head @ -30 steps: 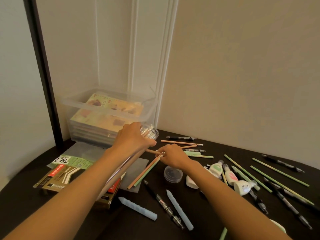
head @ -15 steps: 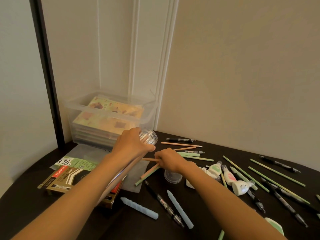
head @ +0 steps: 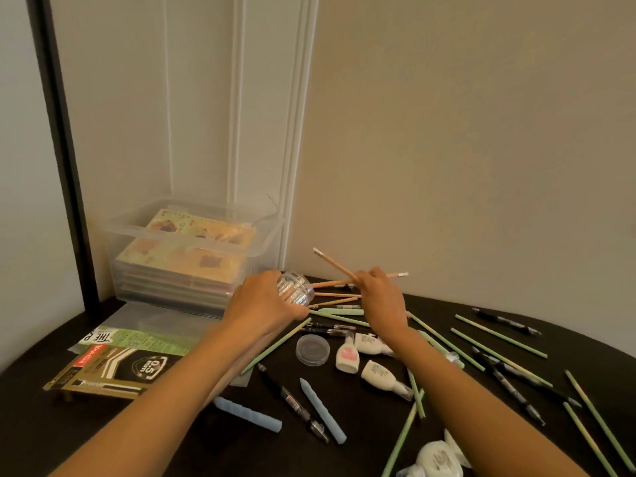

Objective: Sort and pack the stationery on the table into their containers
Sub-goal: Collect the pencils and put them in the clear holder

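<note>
Head view, single frame. Dark worktop (head: 31, 428) set against a corner of pale walls.

Left hand (head: 263, 304): fingers curled around a clear tube (head: 296, 291), which lies tilted in the grip with its round end facing right and far. The tube is held just above the worktop, in front of the clear bin (head: 172, 232).

Right hand (head: 382, 301): fingertips pinch two held peach pencils (head: 335, 265), raised off the worktop just right of the tube's end. The two cross at the fingers; one points up and left, the other points right. Neither tip is in the tube.

Loose peach pencils (head: 335, 295) lie flat between the two hands, beside pale green ones.

Clear bin: far left, in the corner, stacked with printed paper packs.

Near left: a pen pack (head: 117, 370) marked 0.5 mm, with a green leaflet (head: 137, 337) just beyond it.

Centre: a round clear lid (head: 312, 349) lies flat, with white bottles (head: 347, 356) just to its right. A black pen (head: 292, 401) and two blue sticks (head: 323, 411) lie nearer.

Right side: green pencils (head: 500, 336) are scattered at mixed angles, with more black pens among them. Near edge: a white object, partly cut off, type unclear.
</note>
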Motion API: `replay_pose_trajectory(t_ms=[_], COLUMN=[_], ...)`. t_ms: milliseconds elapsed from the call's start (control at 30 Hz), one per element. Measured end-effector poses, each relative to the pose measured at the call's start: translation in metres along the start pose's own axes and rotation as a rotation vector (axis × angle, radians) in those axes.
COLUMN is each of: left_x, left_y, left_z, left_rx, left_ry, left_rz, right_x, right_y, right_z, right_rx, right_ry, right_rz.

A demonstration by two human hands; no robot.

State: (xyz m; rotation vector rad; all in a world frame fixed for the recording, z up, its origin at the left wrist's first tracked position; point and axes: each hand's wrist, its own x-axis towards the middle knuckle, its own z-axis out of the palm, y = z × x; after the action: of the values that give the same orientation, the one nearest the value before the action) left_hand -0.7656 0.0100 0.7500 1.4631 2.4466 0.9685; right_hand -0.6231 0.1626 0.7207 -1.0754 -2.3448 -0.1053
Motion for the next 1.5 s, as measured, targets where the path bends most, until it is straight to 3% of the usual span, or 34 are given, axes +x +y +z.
replay_pose_trajectory(t_ms=[100, 267, 467, 900, 1167, 1500], left_x=[-0.010, -0.030, -0.045, -0.064, -0.068, -0.067], left_y=[0.014, 0.037, 0.050, 0.071, 0.075, 0.082], left_z=[0.008, 0.025, 0.039, 0.043, 0.047, 0.059], left_rx=[0.033, 0.060, 0.053, 0.101, 0.122, 0.092], left_ry=[-0.040, -0.114, -0.211, -0.255, -0.317, -0.269], left_rz=[0.030, 0.061, 0.077, 0.072, 0.111, 0.089], right_x=[-0.012, -0.034, -0.051, -0.081, -0.089, -0.095], right_y=[0.018, 0.025, 0.037, 0.048, 0.045, 0.021], right_z=[-0.017, -0.034, -0.054, -0.069, -0.071, -0.080], right_rx=[0.097, 0.198, 0.316, 0.580, 0.644, 0.886], right_ry=[0.049, 0.020, -0.019, -0.067, -0.199, -0.450], right_rz=[0.077, -0.011, 0.079, 0.214, 0.256, 0.147])
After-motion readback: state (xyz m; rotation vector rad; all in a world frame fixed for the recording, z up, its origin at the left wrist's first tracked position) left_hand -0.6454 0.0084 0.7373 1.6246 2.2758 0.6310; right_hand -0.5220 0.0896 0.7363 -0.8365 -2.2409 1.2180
